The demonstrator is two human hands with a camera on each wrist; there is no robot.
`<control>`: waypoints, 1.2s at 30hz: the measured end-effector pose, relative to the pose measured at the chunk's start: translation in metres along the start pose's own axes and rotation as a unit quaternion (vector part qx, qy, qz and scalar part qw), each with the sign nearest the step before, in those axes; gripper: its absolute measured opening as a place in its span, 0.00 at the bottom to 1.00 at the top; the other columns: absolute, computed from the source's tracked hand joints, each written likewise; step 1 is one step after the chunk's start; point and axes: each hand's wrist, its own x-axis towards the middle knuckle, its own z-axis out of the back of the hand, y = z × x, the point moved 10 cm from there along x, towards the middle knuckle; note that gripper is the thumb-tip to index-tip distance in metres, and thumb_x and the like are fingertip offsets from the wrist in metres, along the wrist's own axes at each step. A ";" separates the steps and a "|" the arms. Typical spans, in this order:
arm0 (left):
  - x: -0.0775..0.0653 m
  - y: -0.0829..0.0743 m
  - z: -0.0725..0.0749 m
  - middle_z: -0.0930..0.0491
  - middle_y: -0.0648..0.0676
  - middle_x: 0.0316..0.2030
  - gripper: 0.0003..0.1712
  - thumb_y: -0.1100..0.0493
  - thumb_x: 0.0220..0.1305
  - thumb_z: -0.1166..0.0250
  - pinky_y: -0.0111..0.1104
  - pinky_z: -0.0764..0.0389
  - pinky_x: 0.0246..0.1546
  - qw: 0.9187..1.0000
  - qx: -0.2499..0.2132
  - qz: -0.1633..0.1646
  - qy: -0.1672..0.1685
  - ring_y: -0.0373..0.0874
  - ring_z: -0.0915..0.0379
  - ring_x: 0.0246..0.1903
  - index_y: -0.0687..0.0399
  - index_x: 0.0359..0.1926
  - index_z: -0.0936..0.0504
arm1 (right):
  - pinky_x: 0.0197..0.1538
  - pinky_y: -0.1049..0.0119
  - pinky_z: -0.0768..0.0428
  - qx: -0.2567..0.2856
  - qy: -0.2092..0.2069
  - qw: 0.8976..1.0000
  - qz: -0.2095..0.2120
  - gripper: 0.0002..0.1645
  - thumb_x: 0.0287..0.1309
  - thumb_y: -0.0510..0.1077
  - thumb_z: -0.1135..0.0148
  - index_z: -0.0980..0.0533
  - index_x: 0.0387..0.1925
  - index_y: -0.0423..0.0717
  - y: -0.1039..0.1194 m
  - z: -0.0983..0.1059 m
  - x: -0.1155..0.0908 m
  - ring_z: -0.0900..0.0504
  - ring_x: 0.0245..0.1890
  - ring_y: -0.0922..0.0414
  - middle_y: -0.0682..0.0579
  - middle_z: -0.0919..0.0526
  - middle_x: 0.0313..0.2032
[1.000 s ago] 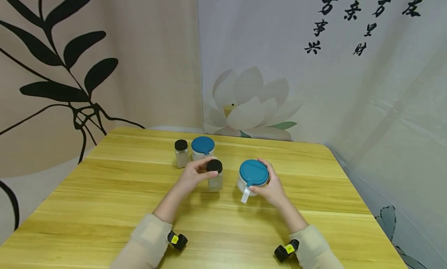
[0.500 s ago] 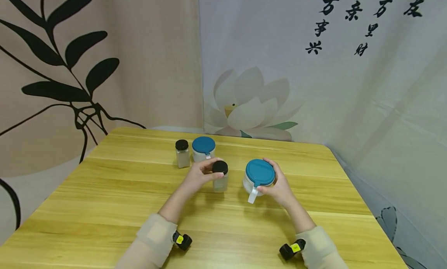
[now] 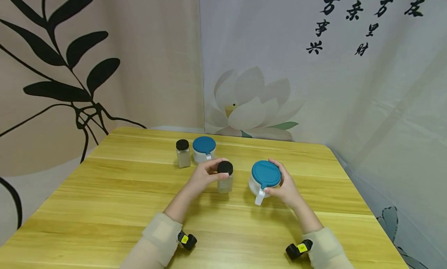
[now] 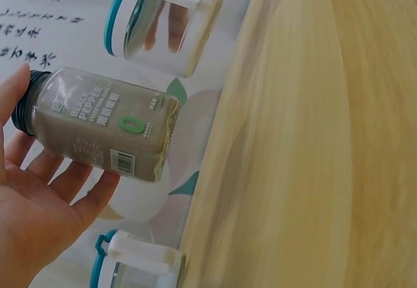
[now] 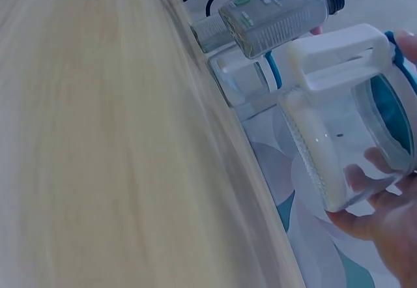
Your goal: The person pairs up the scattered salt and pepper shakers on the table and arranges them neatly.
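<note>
My left hand (image 3: 205, 176) holds a pepper bottle (image 3: 225, 184) with a black cap, thumb and fingers near the top. Its label reads black pepper in the left wrist view, where the bottle (image 4: 98, 122) is full of greyish-brown powder. To the right, my right hand (image 3: 287, 187) grips a seasoning jar (image 3: 266, 173) with a blue lid and white handle. In the right wrist view this clear jar (image 5: 345, 138) shows a pale layer at its base, with fingers wrapped behind it. Both held containers appear raised off the table.
Behind the left hand stand a second black-capped bottle (image 3: 183, 157) and a second blue-lidded jar (image 3: 204, 145), side by side on the wooden table (image 3: 139, 195). A printed curtain (image 3: 258, 47) hangs beyond the table's back edge.
Both hands have moved slightly to the right in the head view, carrying the pepper bottle and the seasoning jar. The two containers at the back have stayed put.
</note>
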 end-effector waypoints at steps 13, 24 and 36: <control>0.002 -0.004 -0.015 0.24 0.62 0.54 0.26 0.66 0.60 0.33 0.38 0.24 0.47 1.000 -0.005 0.007 0.014 0.50 0.25 0.47 0.64 0.60 0.25 | 0.54 0.68 0.28 -0.004 0.006 1.000 0.002 0.55 0.43 0.33 0.27 0.47 0.70 0.36 -0.004 0.016 -0.008 0.28 0.56 0.56 0.35 0.33 0.60; 0.007 -0.004 -0.030 0.25 0.61 0.56 0.27 0.65 0.60 0.32 0.37 0.23 0.48 1.000 -0.003 0.010 0.026 0.50 0.25 0.49 0.63 0.60 0.25 | 0.55 0.69 0.29 -0.018 0.006 1.000 -0.002 0.54 0.42 0.32 0.28 0.45 0.71 0.40 -0.006 0.027 -0.016 0.29 0.57 0.58 0.35 0.34 0.61; 0.012 -0.004 -0.041 0.23 0.61 0.53 0.26 0.66 0.59 0.32 0.34 0.23 0.44 1.000 -0.006 0.007 0.027 0.47 0.25 0.45 0.63 0.59 0.24 | 0.54 0.70 0.28 -0.024 0.011 1.000 0.014 0.54 0.43 0.31 0.28 0.46 0.70 0.36 -0.004 0.037 -0.024 0.28 0.56 0.59 0.41 0.32 0.60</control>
